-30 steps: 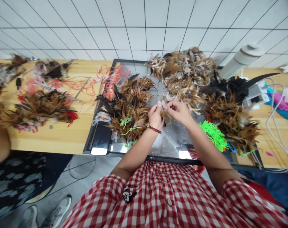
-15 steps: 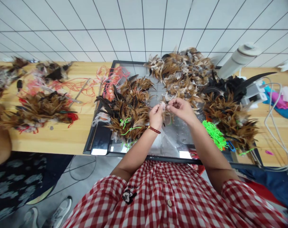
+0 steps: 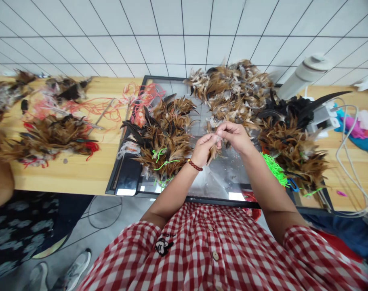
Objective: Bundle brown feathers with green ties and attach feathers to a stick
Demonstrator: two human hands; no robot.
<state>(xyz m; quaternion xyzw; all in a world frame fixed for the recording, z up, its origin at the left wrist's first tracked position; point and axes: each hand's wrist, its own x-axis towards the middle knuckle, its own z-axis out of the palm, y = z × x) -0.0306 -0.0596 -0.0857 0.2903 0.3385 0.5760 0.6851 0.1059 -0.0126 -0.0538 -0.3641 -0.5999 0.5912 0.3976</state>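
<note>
My left hand (image 3: 203,150) is closed in a pinch on a brown feather (image 3: 213,152), whose tip points down beneath the fingers. Touching it from the right, my right hand (image 3: 233,135) is pinched at the pale quill end; what lies between its fingertips is too small to make out. Behind both hands spreads a pile of loose brown and white feathers (image 3: 238,87). Left of them lies a cluster of brown feathers (image 3: 168,133) with bright green cord ends (image 3: 159,153) among it.
A black-framed glass panel (image 3: 214,182) lies under my hands on the wooden table (image 3: 89,178). To the right are green cords (image 3: 274,167), more brown feathers (image 3: 295,153) and a pale bottle (image 3: 305,76). A phone (image 3: 127,176) lies left. Another person's arm (image 3: 0,169) shows at far left.
Both hands have shifted slightly to the right and come together. The feather in my left hand now hangs downward, and my right fingertips meet the left ones.
</note>
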